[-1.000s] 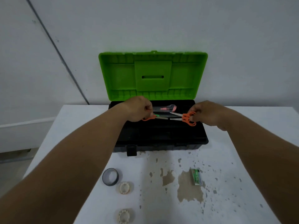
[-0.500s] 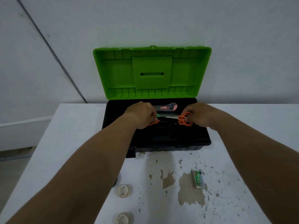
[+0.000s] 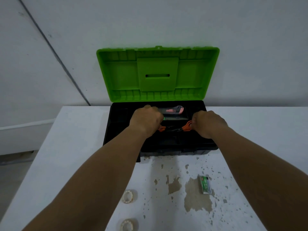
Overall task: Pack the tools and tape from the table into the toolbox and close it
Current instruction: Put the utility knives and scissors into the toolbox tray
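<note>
The black toolbox (image 3: 116, 130) stands open at the table's back, its green lid (image 3: 157, 73) upright against the wall. Both my hands are down inside it. My left hand (image 3: 145, 120) grips one orange-handled scissors (image 3: 161, 128). My right hand (image 3: 208, 123) grips a second orange-handled scissors (image 3: 187, 126); the blades point toward each other and meet low in the box. Behind them lies a pink utility knife in clear packaging (image 3: 173, 111). Two white tape rolls (image 3: 128, 196) (image 3: 127, 225) lie on the table's near left.
A small green packet (image 3: 205, 184) lies on the white table (image 3: 75, 147) at the near right, among brown stains. The grey wall rises right behind the lid. The table's left edge drops to the floor.
Both hands have lowered the two scissors from above the box down into it. My left forearm now hides the dark tape roll seen earlier at the near left.
</note>
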